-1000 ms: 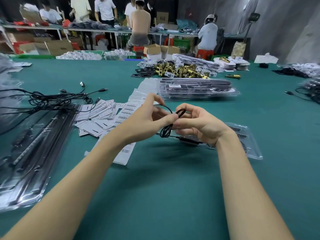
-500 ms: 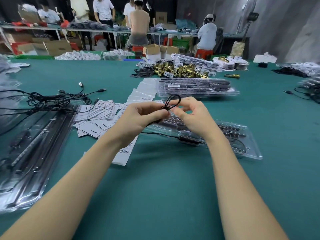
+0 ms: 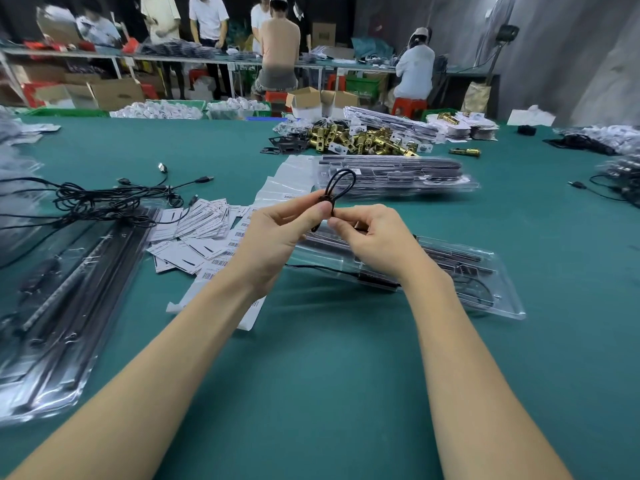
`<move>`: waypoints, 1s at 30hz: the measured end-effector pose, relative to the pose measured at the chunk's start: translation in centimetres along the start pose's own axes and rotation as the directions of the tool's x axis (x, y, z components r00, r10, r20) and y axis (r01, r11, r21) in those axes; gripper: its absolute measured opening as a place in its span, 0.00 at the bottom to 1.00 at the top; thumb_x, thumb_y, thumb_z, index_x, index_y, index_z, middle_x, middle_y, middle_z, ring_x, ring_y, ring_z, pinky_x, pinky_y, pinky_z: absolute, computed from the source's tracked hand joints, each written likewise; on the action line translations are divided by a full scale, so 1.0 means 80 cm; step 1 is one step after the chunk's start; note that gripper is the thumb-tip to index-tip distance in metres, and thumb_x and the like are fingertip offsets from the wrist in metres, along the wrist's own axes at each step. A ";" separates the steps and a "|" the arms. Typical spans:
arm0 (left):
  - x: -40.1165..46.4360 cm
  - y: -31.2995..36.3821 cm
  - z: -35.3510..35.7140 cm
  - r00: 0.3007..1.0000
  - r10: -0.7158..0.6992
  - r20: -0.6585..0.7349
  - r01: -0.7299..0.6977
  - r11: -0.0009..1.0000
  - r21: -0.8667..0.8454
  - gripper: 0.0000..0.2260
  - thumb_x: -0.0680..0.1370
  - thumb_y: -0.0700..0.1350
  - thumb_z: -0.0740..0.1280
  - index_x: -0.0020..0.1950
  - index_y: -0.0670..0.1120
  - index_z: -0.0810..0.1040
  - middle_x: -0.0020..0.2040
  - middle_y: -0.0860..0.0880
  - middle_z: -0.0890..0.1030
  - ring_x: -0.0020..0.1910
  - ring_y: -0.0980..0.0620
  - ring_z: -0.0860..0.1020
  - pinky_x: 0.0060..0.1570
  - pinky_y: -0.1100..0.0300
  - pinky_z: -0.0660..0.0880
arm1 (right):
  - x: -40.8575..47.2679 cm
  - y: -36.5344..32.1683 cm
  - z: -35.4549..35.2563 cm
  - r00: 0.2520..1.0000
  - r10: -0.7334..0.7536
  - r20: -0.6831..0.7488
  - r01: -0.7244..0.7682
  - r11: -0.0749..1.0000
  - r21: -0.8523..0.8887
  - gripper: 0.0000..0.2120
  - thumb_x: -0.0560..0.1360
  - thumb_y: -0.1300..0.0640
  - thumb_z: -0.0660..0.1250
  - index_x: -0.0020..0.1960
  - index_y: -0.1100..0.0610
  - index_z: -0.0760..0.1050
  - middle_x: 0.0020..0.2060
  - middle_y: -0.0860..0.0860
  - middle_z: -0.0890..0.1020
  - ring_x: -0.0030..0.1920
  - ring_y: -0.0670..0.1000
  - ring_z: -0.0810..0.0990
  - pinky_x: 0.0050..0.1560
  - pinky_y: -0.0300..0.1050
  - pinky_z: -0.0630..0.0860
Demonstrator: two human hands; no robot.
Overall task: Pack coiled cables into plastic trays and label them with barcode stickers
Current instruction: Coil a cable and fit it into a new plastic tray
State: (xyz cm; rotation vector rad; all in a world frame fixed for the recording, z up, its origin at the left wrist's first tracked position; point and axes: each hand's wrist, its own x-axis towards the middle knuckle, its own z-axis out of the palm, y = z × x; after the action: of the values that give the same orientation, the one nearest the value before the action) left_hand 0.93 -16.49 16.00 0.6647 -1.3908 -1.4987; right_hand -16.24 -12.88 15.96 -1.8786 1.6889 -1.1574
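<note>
Both hands together mid-table: left hand (image 3: 277, 233) and right hand (image 3: 375, 237) pinch coiled cable (image 3: 337, 188), held above open tray (image 3: 498, 292). Coil appears tied, not yet seated. Finished stack (image 3: 398, 176) toward far edge. Loose cables (image 3: 100, 199) and barcode stickers (image 3: 194, 233) left: much remains.

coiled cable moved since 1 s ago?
Yes. The coiled cable, pinched by both hands, rose up-frame, from level with the open tray toward the stacked trays.
</note>
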 end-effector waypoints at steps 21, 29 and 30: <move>0.007 -0.004 -0.002 0.976 0.072 -0.206 -0.075 0.997 -0.008 0.08 0.78 0.40 0.71 0.57 0.45 0.84 0.47 0.49 0.87 0.46 0.52 0.84 0.50 0.62 0.80 | 0.010 -0.046 -0.009 0.951 0.308 -0.008 -0.224 0.709 0.669 0.02 0.77 0.59 0.72 0.48 0.58 0.82 0.41 0.51 0.85 0.30 0.43 0.78 0.32 0.35 0.77; 0.001 -0.002 0.005 0.995 0.088 0.056 -0.095 0.986 0.140 0.13 0.85 0.40 0.59 0.62 0.52 0.80 0.51 0.53 0.86 0.46 0.56 0.85 0.46 0.65 0.79 | 0.007 -0.056 -0.007 0.955 0.295 -0.043 -0.149 0.596 0.789 0.06 0.74 0.64 0.74 0.49 0.59 0.78 0.41 0.55 0.84 0.36 0.50 0.85 0.34 0.38 0.81; 0.001 -0.001 0.004 0.995 0.065 0.078 -0.075 0.989 0.126 0.13 0.85 0.42 0.58 0.62 0.52 0.81 0.53 0.52 0.86 0.48 0.53 0.85 0.46 0.64 0.79 | 0.008 -0.055 -0.006 0.952 0.300 -0.058 -0.146 0.615 0.775 0.08 0.74 0.64 0.74 0.50 0.59 0.77 0.42 0.56 0.84 0.36 0.51 0.85 0.34 0.39 0.81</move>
State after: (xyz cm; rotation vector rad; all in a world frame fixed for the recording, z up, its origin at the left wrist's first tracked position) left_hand 0.59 -16.40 16.00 0.6387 -1.5620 -1.3991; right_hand -13.75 -12.37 19.65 -1.0116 1.1477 -1.6309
